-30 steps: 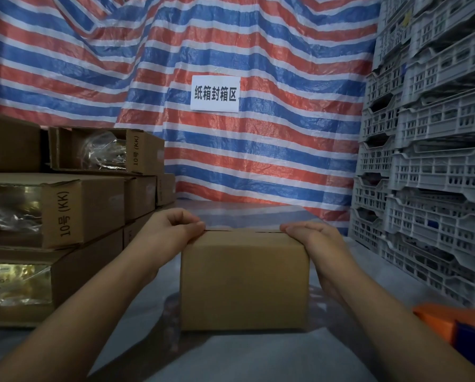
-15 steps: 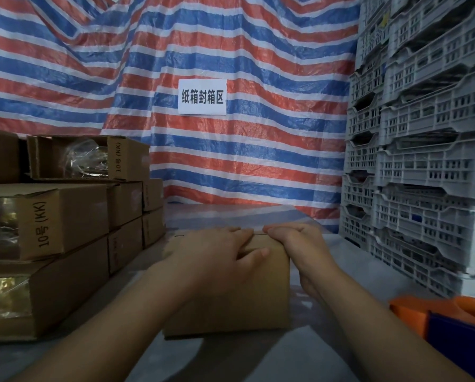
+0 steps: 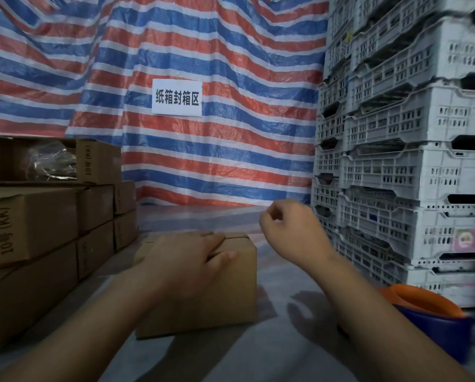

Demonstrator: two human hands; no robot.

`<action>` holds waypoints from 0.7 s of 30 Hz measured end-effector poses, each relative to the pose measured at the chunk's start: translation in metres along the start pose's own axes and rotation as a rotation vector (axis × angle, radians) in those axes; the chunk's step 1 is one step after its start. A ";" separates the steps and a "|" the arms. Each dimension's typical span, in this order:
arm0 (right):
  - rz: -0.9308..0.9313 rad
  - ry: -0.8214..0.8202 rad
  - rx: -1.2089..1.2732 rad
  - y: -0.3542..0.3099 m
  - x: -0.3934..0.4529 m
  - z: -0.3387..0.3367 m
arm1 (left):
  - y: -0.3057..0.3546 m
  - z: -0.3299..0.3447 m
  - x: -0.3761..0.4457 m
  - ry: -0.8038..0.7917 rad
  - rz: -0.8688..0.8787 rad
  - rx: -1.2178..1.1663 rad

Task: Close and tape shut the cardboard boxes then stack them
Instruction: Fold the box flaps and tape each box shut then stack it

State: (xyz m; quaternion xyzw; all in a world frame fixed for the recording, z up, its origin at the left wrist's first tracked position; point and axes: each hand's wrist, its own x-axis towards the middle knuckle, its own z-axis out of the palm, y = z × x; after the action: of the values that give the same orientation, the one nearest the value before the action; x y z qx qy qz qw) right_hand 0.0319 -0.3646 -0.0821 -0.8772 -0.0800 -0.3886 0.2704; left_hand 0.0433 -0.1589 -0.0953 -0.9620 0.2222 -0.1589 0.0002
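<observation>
Grey table (image 3: 272,354) (striped tarp (image 3: 230,161) behind, white crates (image 3: 396,161) alongside)

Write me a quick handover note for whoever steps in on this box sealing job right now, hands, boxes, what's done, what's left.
Left hand: lies flat on top of the small cardboard box, pressing its flaps closed, thumb over the front edge.
Right hand: lifted off the box, in the air to its right, fingers loosely curled, no grip on anything.
Box: on the grey floor covering, flaps folded down, seam visible, no tape on it that I can see.
Stack of boxes: to the left.
Orange and blue object: by the right forearm, possibly the tape dispenser; cannot tell.
Done: flaps closed.
Left: tape the seam, then stack the box.
</observation>
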 end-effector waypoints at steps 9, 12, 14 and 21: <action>0.149 -0.063 -0.614 0.062 -0.075 -0.083 | 0.000 0.004 -0.002 0.043 0.015 -0.003; 0.295 -0.142 -0.685 0.087 -0.105 -0.093 | 0.000 0.004 -0.004 0.049 0.020 -0.002; 0.324 -0.182 -0.749 0.096 -0.120 -0.091 | 0.000 0.004 -0.004 0.056 0.022 -0.011; 0.217 -0.178 -0.792 0.109 -0.120 -0.077 | -0.001 0.004 -0.004 0.060 0.027 0.000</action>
State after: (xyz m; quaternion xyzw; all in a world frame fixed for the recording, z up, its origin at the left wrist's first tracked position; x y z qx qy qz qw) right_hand -0.0612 -0.4892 -0.1720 -0.9468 0.1455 -0.2814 -0.0562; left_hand 0.0411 -0.1566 -0.1004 -0.9537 0.2349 -0.1877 -0.0043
